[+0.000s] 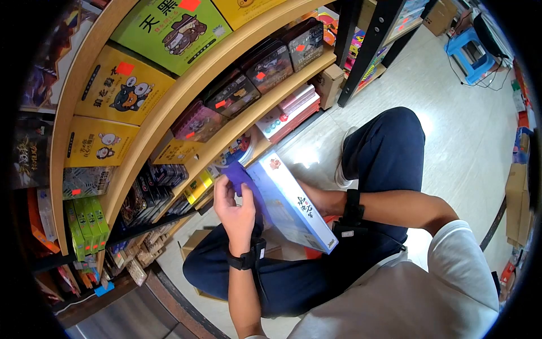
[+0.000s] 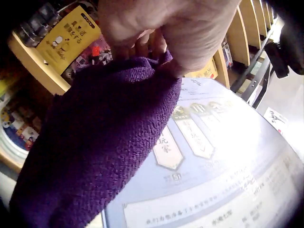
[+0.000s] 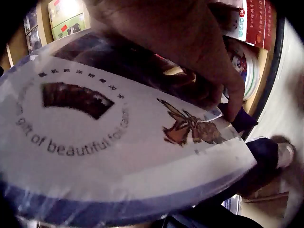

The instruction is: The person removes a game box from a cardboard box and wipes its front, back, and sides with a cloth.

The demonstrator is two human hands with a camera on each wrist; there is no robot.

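Note:
A flat shrink-wrapped box (image 1: 291, 206), printed in pale blue and white with Chinese characters, is tilted up on edge above the person's lap. The left hand (image 1: 236, 212) pinches a purple cloth (image 1: 237, 171) between thumb and fingers near the box's upper corner. In the left wrist view the cloth (image 2: 95, 147) hangs down over part of the printed face. On the box's other side, the right hand (image 1: 317, 199) holds it, mostly hidden by the box in the head view. The right wrist view shows the right hand's fingers (image 3: 230, 90) bent over that side.
Curved wooden shelves (image 1: 169, 101) with several game boxes rise on the left and ahead. An open cardboard box (image 1: 196, 240) stands by the person's crossed legs. A blue stool (image 1: 470, 53) is at the far right, and more cartons (image 1: 516, 198) line the right side.

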